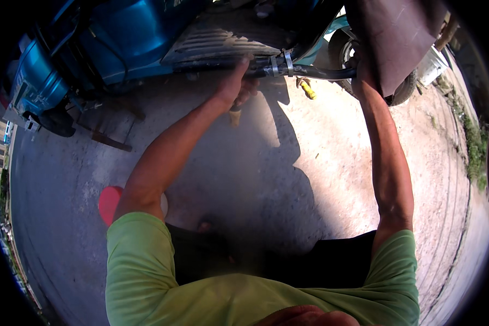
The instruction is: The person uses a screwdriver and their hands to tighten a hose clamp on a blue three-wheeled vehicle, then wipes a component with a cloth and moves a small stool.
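Note:
A dark bar [323,72] with metal clamps [282,64] runs along the lower edge of a blue vehicle [127,38]. My left hand [238,87] is at the bar's left part, thumb pointing up along it and fingers curled. Below those fingers sticks out a tan, wooden-looking handle end [234,117]; the rest of that tool is hidden by the hand. My right hand [364,70] reaches to the bar's right end, beside a hanging brown sheet [399,41]. Shadow and the sheet hide most of its fingers.
Behind the sheet stands a wheel [403,91], with a white bucket-like container [433,66] farther right. A yellow object [308,88] lies on the concrete ground [337,146] under the bar. Near my left elbow is a red rounded object [110,204]. A rusty metal piece [111,141] sits at left.

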A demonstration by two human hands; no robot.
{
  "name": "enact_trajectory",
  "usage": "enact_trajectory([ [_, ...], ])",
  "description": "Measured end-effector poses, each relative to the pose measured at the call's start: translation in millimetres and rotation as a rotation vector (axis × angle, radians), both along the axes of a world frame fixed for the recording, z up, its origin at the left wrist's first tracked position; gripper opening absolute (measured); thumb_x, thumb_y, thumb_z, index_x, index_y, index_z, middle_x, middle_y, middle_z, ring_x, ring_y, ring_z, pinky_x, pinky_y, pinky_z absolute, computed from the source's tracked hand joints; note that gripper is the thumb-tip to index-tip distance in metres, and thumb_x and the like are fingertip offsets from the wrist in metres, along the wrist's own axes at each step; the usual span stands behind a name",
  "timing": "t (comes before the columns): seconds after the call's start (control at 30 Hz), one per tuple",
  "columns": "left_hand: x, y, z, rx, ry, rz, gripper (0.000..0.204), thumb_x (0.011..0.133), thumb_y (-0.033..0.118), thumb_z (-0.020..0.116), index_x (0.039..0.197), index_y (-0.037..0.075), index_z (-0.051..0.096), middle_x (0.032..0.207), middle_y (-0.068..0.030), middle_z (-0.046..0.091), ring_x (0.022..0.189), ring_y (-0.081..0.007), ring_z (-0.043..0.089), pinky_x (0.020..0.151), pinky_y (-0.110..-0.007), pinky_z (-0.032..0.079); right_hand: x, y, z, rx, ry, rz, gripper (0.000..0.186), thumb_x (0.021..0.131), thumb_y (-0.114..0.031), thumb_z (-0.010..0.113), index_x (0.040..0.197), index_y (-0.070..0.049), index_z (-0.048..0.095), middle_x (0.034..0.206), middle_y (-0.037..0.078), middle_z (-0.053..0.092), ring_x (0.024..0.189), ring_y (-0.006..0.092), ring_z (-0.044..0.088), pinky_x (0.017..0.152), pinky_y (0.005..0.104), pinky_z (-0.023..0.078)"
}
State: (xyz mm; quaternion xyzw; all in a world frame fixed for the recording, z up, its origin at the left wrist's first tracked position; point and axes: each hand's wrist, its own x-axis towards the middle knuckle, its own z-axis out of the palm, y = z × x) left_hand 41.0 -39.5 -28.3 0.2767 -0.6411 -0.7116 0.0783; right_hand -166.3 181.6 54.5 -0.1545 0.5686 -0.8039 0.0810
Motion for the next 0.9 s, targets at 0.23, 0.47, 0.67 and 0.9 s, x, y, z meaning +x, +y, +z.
enact_trajectory([
  [0.23,2,-4,2,-0.047,0.056,-0.083,0.075,0.094,0.072,0.033,0.084,0.004,0.063,0.065,-0.0052,0.061,0.04,-0.0097,0.041,0.039,-0.027,0.029,-5,13,20,-0.029,0.036,0.008,0.045,0.092,-0.043,0.058,0.119,-0.008,0.051,0.106,0.008,0.05,0.096,0.02,0.048,0.083,0.0351,0.042],
  [0.47,-1,-4,2,-0.148,-0.018,-0.002,0.072,0.095,0.071,0.036,0.081,0.005,0.063,0.063,-0.0044,0.059,0.04,-0.0096,0.041,0.038,-0.026,0.029,26,56,135,-0.286,0.254,0.081,0.059,0.095,-0.049,0.052,0.142,-0.013,0.047,0.14,0.011,0.05,0.128,0.0252,0.048,0.103,0.0407,0.041],
  [0.67,4,-22,-16,-0.133,0.028,0.018,0.074,0.091,0.075,0.037,0.077,0.007,0.062,0.061,-0.0031,0.057,0.038,-0.0096,0.038,0.037,-0.027,0.029,41,85,242,-0.353,0.421,0.085,0.065,0.096,-0.055,0.044,0.143,-0.011,0.046,0.142,0.015,0.051,0.13,0.0352,0.048,0.109,0.051,0.038],
  [0.9,1,-16,-8,-0.048,0.037,-0.019,0.073,0.092,0.074,0.036,0.074,0.007,0.06,0.057,-0.0023,0.055,0.036,-0.0089,0.037,0.034,-0.026,0.026,-38,165,324,0.319,1.538,-0.555,0.055,0.091,-0.032,0.059,0.138,-0.006,0.051,0.134,0.014,0.058,0.122,0.0341,0.056,0.106,0.0501,0.042],
])
